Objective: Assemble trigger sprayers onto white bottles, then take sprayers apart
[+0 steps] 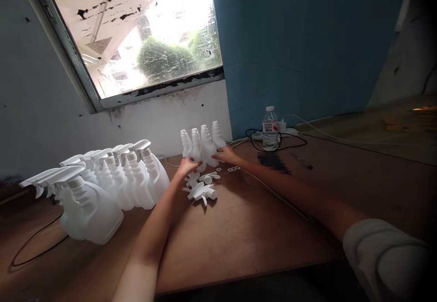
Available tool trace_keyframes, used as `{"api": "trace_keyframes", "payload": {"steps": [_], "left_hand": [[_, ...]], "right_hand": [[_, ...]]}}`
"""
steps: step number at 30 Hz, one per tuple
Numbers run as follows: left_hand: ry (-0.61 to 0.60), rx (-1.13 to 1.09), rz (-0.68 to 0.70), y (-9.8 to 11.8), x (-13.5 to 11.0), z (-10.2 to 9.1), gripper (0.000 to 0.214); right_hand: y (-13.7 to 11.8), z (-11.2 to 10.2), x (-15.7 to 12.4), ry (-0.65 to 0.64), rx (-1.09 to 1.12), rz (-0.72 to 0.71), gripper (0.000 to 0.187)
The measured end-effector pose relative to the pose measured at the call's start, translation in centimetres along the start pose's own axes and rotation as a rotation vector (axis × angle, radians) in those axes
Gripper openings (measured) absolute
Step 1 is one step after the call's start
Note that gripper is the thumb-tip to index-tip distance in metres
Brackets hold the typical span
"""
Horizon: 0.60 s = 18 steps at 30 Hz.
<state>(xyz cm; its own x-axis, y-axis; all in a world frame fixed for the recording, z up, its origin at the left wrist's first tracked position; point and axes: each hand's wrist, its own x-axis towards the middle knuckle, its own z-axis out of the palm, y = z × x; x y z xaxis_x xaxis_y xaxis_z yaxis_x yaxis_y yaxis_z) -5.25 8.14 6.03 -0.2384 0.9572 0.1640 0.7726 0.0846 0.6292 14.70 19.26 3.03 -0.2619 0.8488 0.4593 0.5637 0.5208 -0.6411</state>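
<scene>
Several white spray bottles (206, 147) without heads stand upright in a cluster near the wall. My left hand (188, 166) curls against the cluster's left side, thumb across the front and the other fingers partly hidden. At the right side my right hand (228, 155) grips a bottle (217, 133), thumb in front. Loose white trigger sprayer heads (202, 193) lie on the table just before the bottles. Small white rings (234, 169) lie beside them, below my right hand.
On the left stand rows of white bottles with trigger heads fitted (102, 215). A clear water bottle (270, 131) stands at the back right among black and white cables (300, 141). A thin white cable crosses the wooden table (239, 247) under my right forearm. A window is above.
</scene>
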Motion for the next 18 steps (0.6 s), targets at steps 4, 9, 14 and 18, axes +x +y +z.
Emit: {"api": "trace_keyframes", "payload": {"steps": [4, 9, 14, 18], "left_hand": [[-0.071, 0.169, -0.027, 1.3, -0.7, -2.3, 0.025], [-0.051, 0.343, 0.03, 3.2, -2.7, -3.3, 0.02], [-0.214, 0.312, 0.349, 3.1, -5.0, -0.5, 0.033], [-0.247, 0.344, 0.523, 1.8, -5.0, 1.8, 0.035]], "right_hand": [[-0.2, -0.4, -0.2, 0.004, -0.044, 0.017, 0.037], [-0.5, -1.6, -1.9, 0.08, -0.116, 0.018, 0.032], [-0.7, -2.4, -4.4, -0.028, -0.148, -0.163, 0.02], [-0.6, -1.7, -5.4, -0.164, -0.121, -0.247, 0.019]]}}
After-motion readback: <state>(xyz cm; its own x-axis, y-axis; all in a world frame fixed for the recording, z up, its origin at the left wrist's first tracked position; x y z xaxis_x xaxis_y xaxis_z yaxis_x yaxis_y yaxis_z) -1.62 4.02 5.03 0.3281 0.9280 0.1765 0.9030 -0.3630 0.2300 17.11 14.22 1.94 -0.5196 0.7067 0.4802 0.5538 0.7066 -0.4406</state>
